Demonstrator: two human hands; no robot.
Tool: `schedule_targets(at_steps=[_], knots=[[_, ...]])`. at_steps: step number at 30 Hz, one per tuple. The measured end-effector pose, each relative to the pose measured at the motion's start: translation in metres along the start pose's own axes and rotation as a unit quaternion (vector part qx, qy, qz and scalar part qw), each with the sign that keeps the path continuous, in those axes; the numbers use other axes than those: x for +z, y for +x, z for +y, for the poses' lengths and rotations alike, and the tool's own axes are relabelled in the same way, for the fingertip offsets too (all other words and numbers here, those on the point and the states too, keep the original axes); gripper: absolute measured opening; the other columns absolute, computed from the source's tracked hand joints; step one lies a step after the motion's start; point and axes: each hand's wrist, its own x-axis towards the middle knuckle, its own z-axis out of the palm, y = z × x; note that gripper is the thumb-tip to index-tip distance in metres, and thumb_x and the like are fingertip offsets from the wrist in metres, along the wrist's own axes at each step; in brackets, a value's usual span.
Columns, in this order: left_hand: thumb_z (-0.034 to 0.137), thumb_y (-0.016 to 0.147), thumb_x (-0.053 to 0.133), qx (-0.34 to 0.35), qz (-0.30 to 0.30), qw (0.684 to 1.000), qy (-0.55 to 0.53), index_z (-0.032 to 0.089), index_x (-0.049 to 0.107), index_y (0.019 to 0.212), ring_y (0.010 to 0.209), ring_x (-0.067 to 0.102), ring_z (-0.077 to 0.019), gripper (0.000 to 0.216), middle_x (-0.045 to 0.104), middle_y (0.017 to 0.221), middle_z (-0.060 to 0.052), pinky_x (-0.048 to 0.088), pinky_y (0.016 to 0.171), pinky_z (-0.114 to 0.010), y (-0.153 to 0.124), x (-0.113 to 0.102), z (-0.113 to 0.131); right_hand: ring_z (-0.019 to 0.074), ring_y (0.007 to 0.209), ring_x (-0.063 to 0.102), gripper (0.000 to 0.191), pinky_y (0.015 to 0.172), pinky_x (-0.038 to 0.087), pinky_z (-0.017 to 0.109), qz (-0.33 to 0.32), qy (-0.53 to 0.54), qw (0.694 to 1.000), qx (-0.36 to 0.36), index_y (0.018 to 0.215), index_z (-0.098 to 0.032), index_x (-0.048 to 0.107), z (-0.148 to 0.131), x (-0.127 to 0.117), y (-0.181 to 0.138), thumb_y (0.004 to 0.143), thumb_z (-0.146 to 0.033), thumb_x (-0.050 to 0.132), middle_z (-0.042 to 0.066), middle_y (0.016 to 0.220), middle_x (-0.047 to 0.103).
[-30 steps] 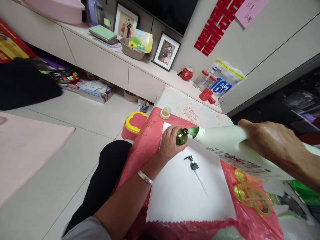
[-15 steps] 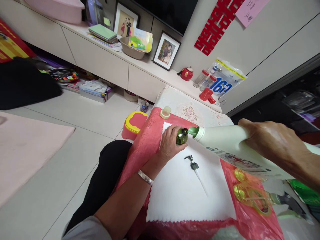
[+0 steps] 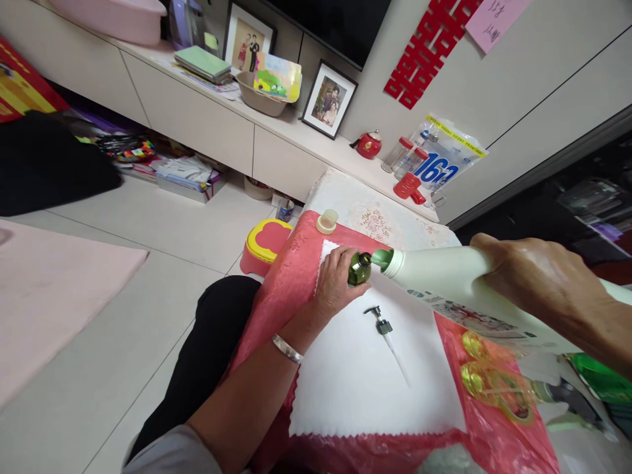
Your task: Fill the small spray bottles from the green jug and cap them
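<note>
Wraps the left hand [image 3: 338, 282] round a small green bottle [image 3: 359, 270] over the white sheet [image 3: 365, 395], near its far edge; clamps the right hand [image 3: 518, 266] on a big pale bottle [image 3: 439, 270], tipped with its threaded neck just beside the small bottle's mouth and something green in between; has a pump head [image 3: 384, 326] lying nearby on the sheet, and a translucent cap [image 3: 326, 223] beyond, on red plastic [image 3: 274, 313].

Here the left hand [image 3: 338, 282] masks one flank of the green bottle [image 3: 360, 271], and its fill level can't be made out! Across at the right hand [image 3: 518, 266], fingers cover part of the pale jug [image 3: 439, 266], whose far end is cut off by the picture's edge; below those fingers, the label's [image 3: 481, 318] print is unreadably small, and lower still the spray head [image 3: 575, 400] is smeared.
</note>
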Motion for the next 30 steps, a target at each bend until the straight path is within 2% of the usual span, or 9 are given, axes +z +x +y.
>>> schedule_targets(at_steps=[11, 20, 30], knots=[[0.025, 0.067, 0.087, 0.009, 0.003, 1.0, 0.001, 0.023, 0.047, 0.134, 0.13, 0.054, -0.0336, 0.078, 0.056, 0.136, -0.013, 0.047, 0.108, -0.049, -0.0007, 0.0001, -0.0007, 0.0229, 0.06, 0.054, 0.011, 0.054, 0.034, 0.034, -0.013, -0.01, 1.0, 0.003, 0.087, -0.027, 0.047, -0.0021, -0.0038, -0.001, 0.077, -0.03, 0.046, 0.006, 0.072, 0.056], [0.025, 0.067, 0.086, 0.006, 0.0, 1.0, -0.001, 0.022, 0.048, 0.133, 0.129, 0.055, -0.0335, 0.076, 0.057, 0.135, -0.014, 0.047, 0.108, -0.049, -0.0002, -0.0007, 0.0001, 0.0223, 0.058, 0.051, 0.01, 0.054, 0.031, 0.033, 0.012, -0.015, 1.0, -0.008, 0.086, -0.027, 0.05, -0.0012, -0.0005, 0.0001, 0.077, -0.031, 0.047, 0.006, 0.069, 0.056], [0.025, 0.067, 0.087, 0.007, 0.003, 1.0, -0.002, 0.023, 0.048, 0.134, 0.13, 0.055, -0.0335, 0.077, 0.056, 0.135, -0.013, 0.047, 0.108, -0.049, -0.0002, -0.0003, -0.0006, 0.0225, 0.061, 0.054, 0.009, 0.055, 0.035, 0.033, -0.007, -0.008, 1.0, -0.003, 0.087, -0.025, 0.048, -0.0052, -0.0094, -0.0061, 0.078, -0.029, 0.048, 0.007, 0.073, 0.057]])
